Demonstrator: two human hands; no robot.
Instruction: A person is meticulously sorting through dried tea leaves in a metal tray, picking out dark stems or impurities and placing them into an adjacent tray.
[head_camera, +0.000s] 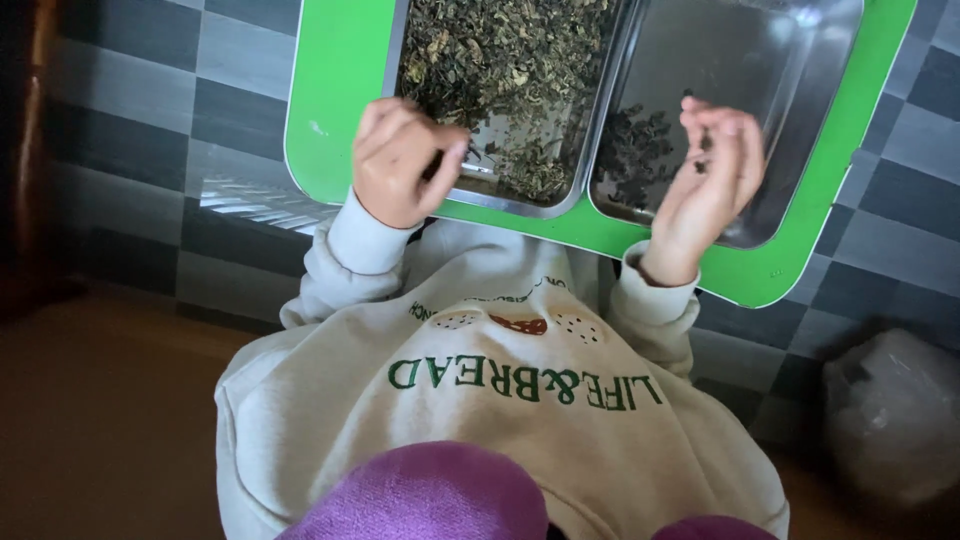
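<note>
Sorting looks early, as I judge it. Left tray (560, 195) is heaped with dried leaves (490, 60); right tray (800, 60) is mostly bare steel with only a small dark pile (632, 150) at its near-left corner. Both trays sit on the green surface (340, 90). Left hand (400, 165) curled at the left tray's near edge, contents not visible. Right hand (712, 165) pinches dark bits over the right tray.

Green tray (340, 110) on checkered floor (150, 130), carrying two steel pans (800, 60).
</note>
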